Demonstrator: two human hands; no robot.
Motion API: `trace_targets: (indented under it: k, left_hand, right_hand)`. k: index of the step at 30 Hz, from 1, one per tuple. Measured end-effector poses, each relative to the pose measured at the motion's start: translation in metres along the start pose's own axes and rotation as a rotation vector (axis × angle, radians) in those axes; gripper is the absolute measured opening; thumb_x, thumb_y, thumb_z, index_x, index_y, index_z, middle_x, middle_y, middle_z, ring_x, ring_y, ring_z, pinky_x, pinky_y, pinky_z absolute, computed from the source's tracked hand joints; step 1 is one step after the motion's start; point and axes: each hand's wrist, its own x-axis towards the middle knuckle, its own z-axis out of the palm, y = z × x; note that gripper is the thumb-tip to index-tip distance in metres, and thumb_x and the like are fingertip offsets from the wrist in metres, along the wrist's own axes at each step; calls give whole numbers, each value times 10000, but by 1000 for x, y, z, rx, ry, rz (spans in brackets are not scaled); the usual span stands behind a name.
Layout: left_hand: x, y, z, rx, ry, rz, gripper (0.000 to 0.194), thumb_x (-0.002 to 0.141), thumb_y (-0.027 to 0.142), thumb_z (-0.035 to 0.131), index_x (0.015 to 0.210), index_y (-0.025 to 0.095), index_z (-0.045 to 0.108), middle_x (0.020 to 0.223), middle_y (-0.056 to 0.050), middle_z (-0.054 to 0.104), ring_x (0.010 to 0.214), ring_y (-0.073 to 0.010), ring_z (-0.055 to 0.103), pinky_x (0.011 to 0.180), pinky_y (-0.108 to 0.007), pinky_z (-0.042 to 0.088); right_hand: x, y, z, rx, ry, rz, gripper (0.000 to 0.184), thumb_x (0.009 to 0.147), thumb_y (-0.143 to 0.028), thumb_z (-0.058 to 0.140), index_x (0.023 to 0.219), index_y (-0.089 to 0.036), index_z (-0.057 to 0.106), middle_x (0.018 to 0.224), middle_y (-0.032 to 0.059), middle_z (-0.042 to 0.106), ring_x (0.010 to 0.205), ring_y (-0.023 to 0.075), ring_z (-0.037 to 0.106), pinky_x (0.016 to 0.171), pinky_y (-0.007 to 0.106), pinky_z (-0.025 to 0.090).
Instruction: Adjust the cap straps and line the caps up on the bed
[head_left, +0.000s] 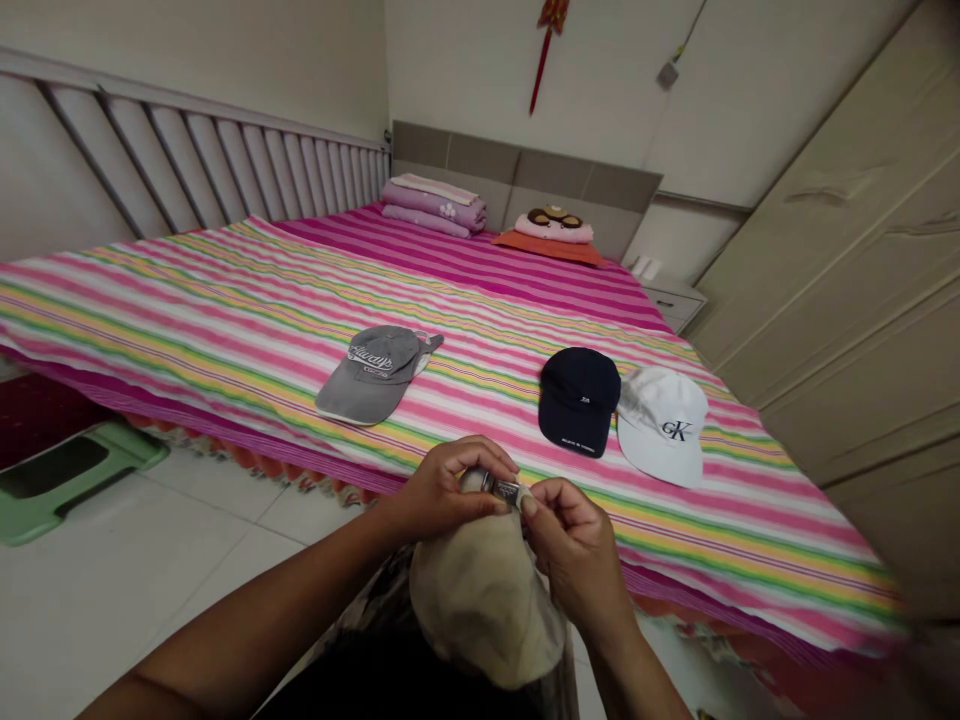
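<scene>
A beige cap (487,605) is hanging just below a person's two hands, toward the body, its short strap (523,496) and buckle (505,490) stretching crosswise between them, neither hand standing clearly nearer. The left hand (450,488) is pinching the strap beside the buckle; the right hand's (576,545) grip is pressing thumb and finger on its pale end. Beyond, a gray cap (379,375) is lying left on the striped bed (480,300), with navy (579,400) and white (661,425) caps sitting side by side at right.
</scene>
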Motion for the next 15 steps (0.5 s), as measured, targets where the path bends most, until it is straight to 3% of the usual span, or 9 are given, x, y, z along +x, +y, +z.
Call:
trace_targets:
  k: [3, 6, 15]
  left_hand:
    - [0, 1, -1, 13, -13, 8, 197, 637, 202, 711, 801, 135, 625, 856, -84, 635, 823, -175, 599, 745, -304, 470]
    - [0, 1, -2, -16, -30, -86, 228, 630, 218, 719, 823, 136, 631, 854, -77, 635, 824, -174, 597, 744, -298, 464]
    - [-2, -3, 1, -130, 11, -264, 272, 611, 263, 730, 836, 140, 641, 840, -52, 628, 790, -154, 577, 725, -277, 448]
  right_hand:
    - [1, -4, -4, -105, -14, -57, 215, 722, -347, 620, 657, -162, 534, 502, -57, 424, 414, 52, 302, 383, 182, 231]
    - [2, -9, -6, -147, -19, -68, 198, 711, -328, 631, 662, -148, 565, 531, -40, 447, 454, 57, 324, 411, 183, 244]
    - [7, -9, -8, 25, -80, 57, 221, 663, -342, 677, 665, -136, 597, 498, -35, 467, 419, 49, 311, 383, 177, 204]
